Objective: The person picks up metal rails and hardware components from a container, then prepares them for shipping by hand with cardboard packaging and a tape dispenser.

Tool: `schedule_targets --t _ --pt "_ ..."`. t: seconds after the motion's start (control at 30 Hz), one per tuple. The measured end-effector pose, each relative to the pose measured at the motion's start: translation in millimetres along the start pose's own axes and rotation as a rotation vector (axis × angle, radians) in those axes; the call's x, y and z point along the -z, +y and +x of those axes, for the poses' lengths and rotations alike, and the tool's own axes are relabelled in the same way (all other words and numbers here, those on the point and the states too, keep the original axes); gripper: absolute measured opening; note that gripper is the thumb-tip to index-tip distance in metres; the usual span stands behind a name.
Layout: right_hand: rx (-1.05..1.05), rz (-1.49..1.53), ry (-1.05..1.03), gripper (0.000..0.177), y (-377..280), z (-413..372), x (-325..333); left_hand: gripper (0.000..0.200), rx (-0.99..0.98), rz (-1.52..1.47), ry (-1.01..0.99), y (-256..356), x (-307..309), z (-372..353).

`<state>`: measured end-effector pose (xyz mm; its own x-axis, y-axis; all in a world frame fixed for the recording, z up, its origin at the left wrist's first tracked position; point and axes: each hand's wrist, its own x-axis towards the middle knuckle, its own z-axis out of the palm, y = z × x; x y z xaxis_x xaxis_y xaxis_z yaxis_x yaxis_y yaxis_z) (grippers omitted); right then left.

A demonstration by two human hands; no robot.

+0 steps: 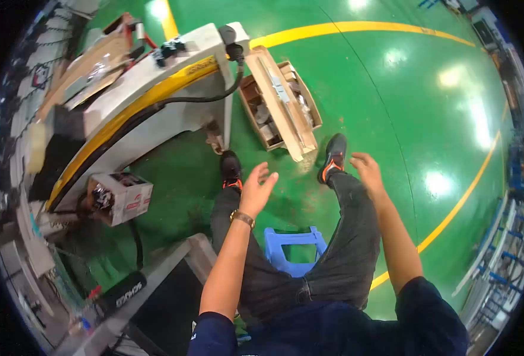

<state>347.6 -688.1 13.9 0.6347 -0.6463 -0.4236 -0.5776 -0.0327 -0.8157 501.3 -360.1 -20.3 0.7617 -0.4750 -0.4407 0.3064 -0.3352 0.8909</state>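
**Item 1: left hand [257,188].** You are holding it out in front of your knee, fingers spread and loosely curled. The grip is wide open and has nothing in it. A wristwatch [242,218] is sitting on the wrist.

**Item 2: right hand [365,169].** You are holding it out over the right leg, palm down and fingers relaxed. The grip is open and empty.

**Item 3: cardboard box [251,113].** It is standing on the green floor [404,118] just beyond your shoes, apart from both hands and beside the foot of the white and yellow machine [155,83]. It is holding loose parts that are too small to tell apart. It is probably fairly heavy, with soft walls that would give. It would be best taken low on two opposite sides, not by the flaps.

**Item 4: long board [285,104].** It is lying lengthwise across the top of the box, with its near end overhanging toward you. It looks stiff and light and likely to slide. It would be best gripped near the middle, or at both ends.

**Item 5: surroundings.** You are sitting on a blue stool [291,249]. A small carton [122,199] is resting under the machine, well to your left.
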Motion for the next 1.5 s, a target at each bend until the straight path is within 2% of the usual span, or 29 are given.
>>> schedule_targets --t 0.07,0.1,0.13,0.2,0.3,0.4,0.43,0.47,0.53,0.6,0.7,0.73,0.77,0.8,0.83,0.87,0.97,1.0,1.1,1.17,1.23,1.27,1.33,1.4,1.43,1.5 --pt "-0.038 -0.099 -0.035 0.037 35 51 -29 0.073 0.082 -0.074 0.016 -10 -20 46" --pt "-0.123 -0.104 -0.057 0.036 24 63 -49 0.075 0.144 -0.089 0.031 -8 -27 64" --pt "-0.045 -0.223 -0.077 0.040 43 91 -65 0.076 0.170 -0.100 0.020 -15 -37 82" --pt "-0.098 -0.232 -0.090 0.050 58 133 -94 0.079 0.220 -0.113 0.006 -35 -55 119" --pt "-0.193 -0.377 0.022 0.053 93 196 -130 0.083 0.234 -0.114 0.008 -60 -75 169" --pt "-0.280 -0.336 0.065 0.055 137 238 -157 0.083 0.265 -0.224 0.011 -97 -79 228" --pt "-0.294 -0.342 0.021 0.055 137 245 -160 0.083 0.273 -0.288 0.017 -99 -83 246" --pt "-0.311 -0.345 -0.026 0.055 138 246 -162 0.074 0.287 -0.340 0.117 -102 -91 256" --pt "-0.362 -0.324 -0.121 0.055 159 255 -168 0.066 0.404 -0.342 0.053 -126 -90 290" --pt "-0.304 -0.277 -0.241 0.052 167 255 -176 0.053 0.420 -0.466 0.054 -142 -96 305" --pt "-0.228 -0.158 -0.333 0.058 151 229 -181 0.054 0.490 -0.649 0.078 -122 -111 300" --pt "-0.162 -0.111 -0.331 0.061 151 221 -190 0.066 0.489 -0.660 0.067 -127 -112 301" --pt "-0.093 -0.061 -0.323 0.065 148 216 -197 0.073 0.443 -0.584 0.068 -129 -114 300" --pt "-0.205 -0.081 -0.397 0.074 133 213 -201 0.080 0.395 -0.505 0.064 -125 -118 299" --pt "-0.111 -0.136 -0.421 0.076 139 208 -212 0.087 0.347 -0.426 0.056 -123 -121 299" --pt "-0.018 -0.193 -0.442 0.079 144 200 -226 0.104 0.333 -0.306 0.056 -121 -124 304" --pt "0.185 -0.241 -0.437 0.086 148 172 -260 0.109 0.273 0.006 0.271 -132 -124 307" --pt "0.243 -0.235 -0.427 0.088 147 167 -267 0.098 0.205 -0.050 0.257 -137 -118 303" --pt "0.276 -0.087 -0.653 0.092 117 163 -255 0.080 0.317 -0.113 0.270 -124 -79 283" --pt "0.111 0.081 -0.920 0.094 96 172 -246 0.065 0.363 -0.081 0.271 -111 -56 268" --pt "-0.115 0.295 -1.161 0.093 77 190 -231 0.065 0.428 -0.086 0.310 -94 -36 250" --pt "-0.112 0.216 -1.222 0.085 63 207 -224 0.064 0.402 -0.087 0.330 -85 -31 237" --pt "0.041 0.139 -0.823 0.063 108 224 -243 0.061 0.345 -0.085 0.368 -66 -25 215" --pt "-0.008 -0.094 -0.271 0.055 97 242 -237 0.064 0.391 -0.123 0.423 -29 -30 196" --pt "0.032 -0.193 -0.138 0.053 109 256 -240 0.065 0.417 -0.141 0.448 -21 -30 190" --pt "0.065 -0.374 -0.089 0.061 124 272 -243 0.066 0.381 -0.167 0.448 -20 -23 191"
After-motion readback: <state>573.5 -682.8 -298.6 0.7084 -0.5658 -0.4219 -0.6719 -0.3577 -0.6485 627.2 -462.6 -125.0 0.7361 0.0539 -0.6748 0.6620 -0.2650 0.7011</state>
